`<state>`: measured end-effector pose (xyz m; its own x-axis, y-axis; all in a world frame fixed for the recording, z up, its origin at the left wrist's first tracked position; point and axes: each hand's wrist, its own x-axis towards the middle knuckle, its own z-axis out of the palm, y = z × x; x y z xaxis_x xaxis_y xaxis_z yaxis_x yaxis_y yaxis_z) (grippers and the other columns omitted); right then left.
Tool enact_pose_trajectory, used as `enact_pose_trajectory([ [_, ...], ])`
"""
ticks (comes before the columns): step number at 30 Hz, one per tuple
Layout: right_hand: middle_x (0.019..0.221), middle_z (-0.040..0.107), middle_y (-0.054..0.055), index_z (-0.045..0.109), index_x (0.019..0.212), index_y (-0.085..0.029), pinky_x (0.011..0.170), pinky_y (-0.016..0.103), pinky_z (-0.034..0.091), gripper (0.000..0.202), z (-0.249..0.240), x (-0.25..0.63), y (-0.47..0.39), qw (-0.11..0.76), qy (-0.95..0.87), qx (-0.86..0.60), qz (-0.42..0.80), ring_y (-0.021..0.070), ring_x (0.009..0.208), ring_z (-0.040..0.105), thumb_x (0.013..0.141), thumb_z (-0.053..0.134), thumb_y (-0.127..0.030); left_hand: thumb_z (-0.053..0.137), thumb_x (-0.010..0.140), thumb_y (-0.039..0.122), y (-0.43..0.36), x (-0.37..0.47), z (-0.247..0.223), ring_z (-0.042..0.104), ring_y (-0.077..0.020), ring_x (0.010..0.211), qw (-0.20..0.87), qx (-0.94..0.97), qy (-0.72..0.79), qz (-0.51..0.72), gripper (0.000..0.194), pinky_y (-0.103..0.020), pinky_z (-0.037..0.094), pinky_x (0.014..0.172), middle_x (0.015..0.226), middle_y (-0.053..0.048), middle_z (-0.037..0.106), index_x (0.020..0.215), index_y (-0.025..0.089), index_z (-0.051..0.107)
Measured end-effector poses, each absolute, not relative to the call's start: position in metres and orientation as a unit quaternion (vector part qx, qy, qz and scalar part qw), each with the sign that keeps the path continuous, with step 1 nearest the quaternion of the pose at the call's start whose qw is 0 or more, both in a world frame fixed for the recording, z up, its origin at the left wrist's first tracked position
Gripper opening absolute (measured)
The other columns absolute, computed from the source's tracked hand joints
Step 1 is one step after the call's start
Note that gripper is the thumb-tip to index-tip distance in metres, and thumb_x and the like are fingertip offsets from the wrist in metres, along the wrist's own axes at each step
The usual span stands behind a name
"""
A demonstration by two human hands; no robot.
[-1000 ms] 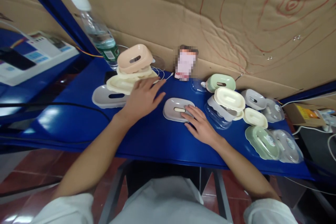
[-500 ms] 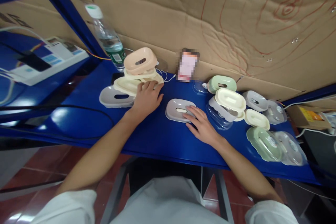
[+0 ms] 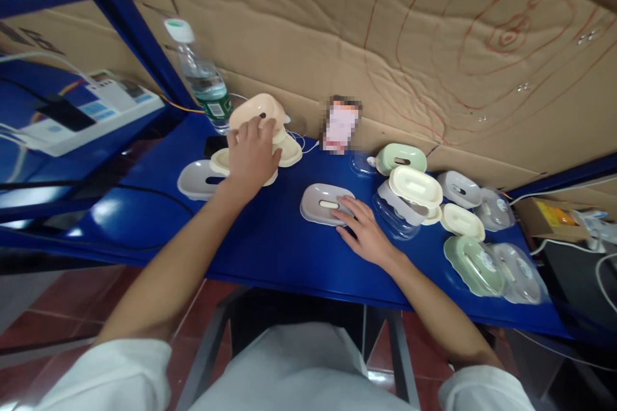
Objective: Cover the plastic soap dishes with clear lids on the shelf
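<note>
Grey dish (image 3: 311, 204), frame centre; right hand (image 3: 369, 236) open, fingertips on its right end | peach dish (image 3: 247, 110), upper left of centre; left hand (image 3: 250, 157) against it, fingers curved, grip cannot be told | both probably light, stiff, slick; best held by opposite rims.

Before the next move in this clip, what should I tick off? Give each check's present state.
1. Right hand on the front grey dish: ok.
2. Left hand at the peach dish: ok.
3. Left-hand grip on it secure: cannot tell, the fingers hide the contact.
4. Cap on the water bottle: ok.
5. Dishes on the right all unstacked: not ok, a cream dish sits on a grey piece.
</note>
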<state>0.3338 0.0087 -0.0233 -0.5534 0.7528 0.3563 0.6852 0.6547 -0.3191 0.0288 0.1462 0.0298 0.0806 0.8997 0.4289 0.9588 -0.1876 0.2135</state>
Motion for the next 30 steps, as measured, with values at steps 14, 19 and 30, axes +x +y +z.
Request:
enact_pose_trajectory([
  [14, 0.162, 0.056, 0.014, 0.062, 0.150, -0.025, 0.126, 0.056, 0.042, 0.041, -0.019, 0.332, 0.006, 0.219, -0.883, -0.408, 0.077, 0.0312, 0.156, 0.046, 0.110, 0.057, -0.028, 0.033, 0.110, 0.038, 0.157, 0.024, 0.016, 0.060, -0.0302, 0.127, 0.040, -0.770, -0.587, -0.249, 0.043, -0.056, 0.045, 0.103, 0.128, -0.009, 0.069, 0.129, 0.023, 0.069],
  [19, 0.170, 0.045, 0.017, 0.034, 0.170, -0.028, 0.122, 0.059, 0.044, 0.064, -0.016, 0.331, 0.003, 0.244, -0.870, -0.422, 0.076, 0.0341, 0.158, 0.043, 0.110, 0.057, -0.034, 0.038, 0.113, 0.035, 0.139, 0.043, 0.024, 0.067, -0.0276, 0.117, 0.090, -0.816, -0.497, -0.280, 0.039, -0.051, 0.049, 0.099, 0.125, -0.010, 0.074, 0.134, 0.024, 0.069],
  [30, 0.169, 0.045, 0.017, 0.034, 0.169, -0.029, 0.123, 0.059, 0.043, 0.064, -0.018, 0.331, 0.003, 0.237, -0.869, -0.425, 0.089, 0.0345, 0.157, 0.044, 0.111, 0.057, -0.039, 0.043, 0.108, 0.029, 0.141, 0.039, 0.023, 0.069, -0.0378, 0.117, 0.088, -0.823, -0.509, -0.236, 0.038, -0.057, 0.049, 0.098, 0.125, -0.017, 0.074, 0.134, 0.024, 0.071],
])
